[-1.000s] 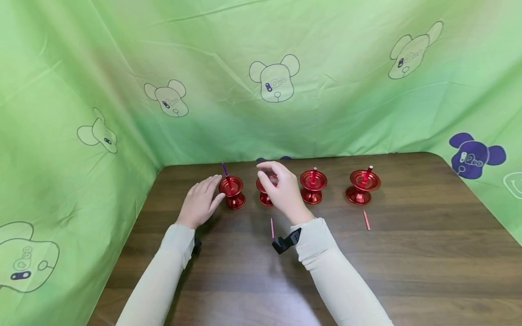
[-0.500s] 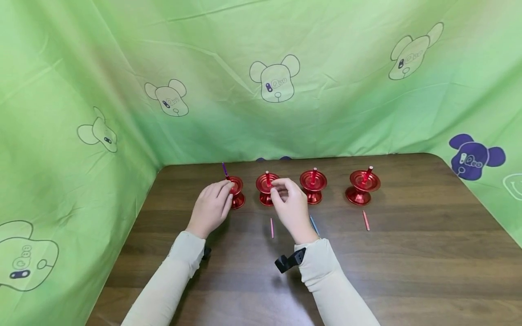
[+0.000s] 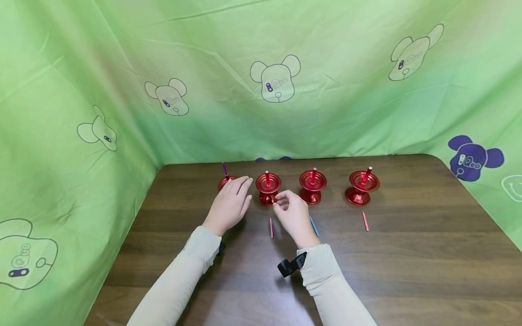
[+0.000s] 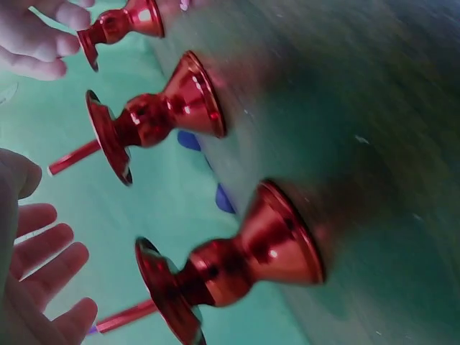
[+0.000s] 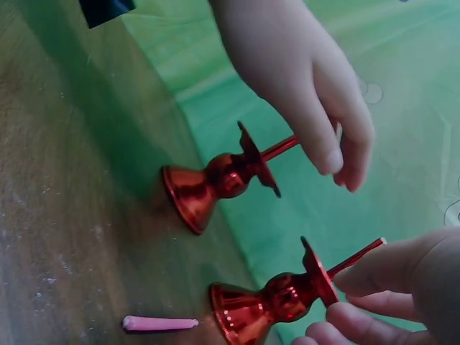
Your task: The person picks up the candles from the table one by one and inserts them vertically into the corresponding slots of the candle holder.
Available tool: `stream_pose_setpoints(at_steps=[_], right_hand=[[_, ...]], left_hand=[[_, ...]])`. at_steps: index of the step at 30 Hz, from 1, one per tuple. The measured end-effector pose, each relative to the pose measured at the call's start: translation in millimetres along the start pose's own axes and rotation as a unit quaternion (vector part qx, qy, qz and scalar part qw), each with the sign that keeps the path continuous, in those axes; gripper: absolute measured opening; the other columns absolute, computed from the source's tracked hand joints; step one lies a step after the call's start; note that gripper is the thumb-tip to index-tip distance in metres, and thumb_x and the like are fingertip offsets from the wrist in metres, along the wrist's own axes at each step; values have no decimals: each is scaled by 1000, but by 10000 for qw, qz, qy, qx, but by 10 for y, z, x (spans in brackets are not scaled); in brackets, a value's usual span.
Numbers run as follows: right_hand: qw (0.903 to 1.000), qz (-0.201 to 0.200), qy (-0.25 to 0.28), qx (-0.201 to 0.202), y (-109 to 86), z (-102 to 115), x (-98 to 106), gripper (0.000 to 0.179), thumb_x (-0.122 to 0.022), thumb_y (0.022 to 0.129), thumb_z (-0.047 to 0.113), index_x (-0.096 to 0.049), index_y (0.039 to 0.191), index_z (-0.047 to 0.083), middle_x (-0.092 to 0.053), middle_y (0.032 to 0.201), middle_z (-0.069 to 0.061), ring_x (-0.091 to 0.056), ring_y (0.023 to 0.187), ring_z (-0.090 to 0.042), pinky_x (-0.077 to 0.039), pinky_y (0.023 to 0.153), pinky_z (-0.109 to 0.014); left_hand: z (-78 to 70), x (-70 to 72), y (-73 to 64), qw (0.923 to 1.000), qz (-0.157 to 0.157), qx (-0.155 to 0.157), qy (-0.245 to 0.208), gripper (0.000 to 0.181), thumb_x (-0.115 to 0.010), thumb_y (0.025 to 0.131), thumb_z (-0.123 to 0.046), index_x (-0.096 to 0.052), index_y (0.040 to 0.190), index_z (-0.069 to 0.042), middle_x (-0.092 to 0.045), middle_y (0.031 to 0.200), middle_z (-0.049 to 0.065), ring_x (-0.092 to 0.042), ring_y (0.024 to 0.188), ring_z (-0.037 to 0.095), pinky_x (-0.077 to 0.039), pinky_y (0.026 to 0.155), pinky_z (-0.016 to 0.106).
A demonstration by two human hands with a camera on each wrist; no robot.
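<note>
The head view is bright and evenly lit, sharp on the green cloth [image 3: 338, 122]. Pale glare lies on the table [image 3: 424, 258] near 6 o'clock, with soft shadows beside the 2 sleeves [image 3: 183, 276]. The 2 wrist views are dimmer and softer; the left smears the dark wood toward 2 o'clock. Small white highlights fleck the red stands [image 4: 219, 273].

From above, the head view looks forward and down over the tabletop [image 3: 408, 258] to a green backdrop [image 3: 334, 113], with four red holders [image 3: 313, 183] mid-frame. Both wrist views face the row sideways, low and close, sharing the head view's leftmost two holders.
</note>
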State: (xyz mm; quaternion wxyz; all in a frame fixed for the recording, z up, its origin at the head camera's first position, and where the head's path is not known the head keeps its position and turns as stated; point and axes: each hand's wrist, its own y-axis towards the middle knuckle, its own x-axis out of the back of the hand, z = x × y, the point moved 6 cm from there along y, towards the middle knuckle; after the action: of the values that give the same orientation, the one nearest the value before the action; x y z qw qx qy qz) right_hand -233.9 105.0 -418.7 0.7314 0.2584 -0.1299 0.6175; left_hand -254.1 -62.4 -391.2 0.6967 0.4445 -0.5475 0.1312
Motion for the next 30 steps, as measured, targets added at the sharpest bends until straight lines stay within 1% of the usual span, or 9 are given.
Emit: stream_pose_setpoints(at_steps=[3,8,12,16,20,24,30], right_hand=[[9998,131,-121,-130,-12,-32,-34,18,-69,80,6,-65,97,0,-66,85,-10,-65,75,-22,-54,73,-37],[9982,387,-366,-259,-33,-84,-109,21,-72,78,6,-65,97,1,-66,85,-10,-65,76,-22,-53,73,-37],[9960,613,-597,-266,-50,-117,-171,21,-73,77,8,-65,94,1,-66,85,-11,-64,78,-24,-52,73,-39],[9920,773,-903,-427,-75,-181,-200,20,-75,74,11,-65,90,3,-66,82,-10,-62,79,-24,-51,72,-40],[9878,883,-1148,-578,-91,-245,-228,20,-76,74,13,-63,86,4,-62,75,-7,-59,71,-22,-50,66,-37],[9854,930,-1322,-529,-98,-252,-283,19,-76,74,13,-61,82,4,-59,70,-3,-55,64,-21,-47,62,-36],[9834,890,-1527,-406,-112,-232,-318,20,-77,72,12,-59,75,5,-57,67,-2,-55,64,-22,-46,61,-37]], left_hand=[[-37,-41,63,9996,291,54,-38,48,-51,96,-24,-44,137,-1,-46,137,14,-41,130,27,-29,108,45],[-82,-128,126,9968,763,225,-95,55,-50,97,-27,-35,142,1,-36,146,16,-29,138,26,-25,111,42],[-114,-223,140,9932,1101,367,63,59,-49,98,-30,-31,145,0,-29,150,15,-22,140,25,-23,112,40],[-167,-338,160,9891,1418,341,209,61,-45,99,-35,-28,146,0,-25,152,15,-18,142,24,-20,113,39],[-192,-434,185,9838,1729,297,372,63,-40,100,-39,-25,148,-2,-21,154,13,-14,142,23,-17,114,39],[-161,-468,190,9794,1925,311,526,62,-38,100,-40,-25,148,-3,-20,154,11,-14,142,22,-17,114,39],[-126,-475,184,9739,2163,349,598,62,-36,101,-41,-23,149,-3,-18,155,11,-13,143,22,-17,114,40]])
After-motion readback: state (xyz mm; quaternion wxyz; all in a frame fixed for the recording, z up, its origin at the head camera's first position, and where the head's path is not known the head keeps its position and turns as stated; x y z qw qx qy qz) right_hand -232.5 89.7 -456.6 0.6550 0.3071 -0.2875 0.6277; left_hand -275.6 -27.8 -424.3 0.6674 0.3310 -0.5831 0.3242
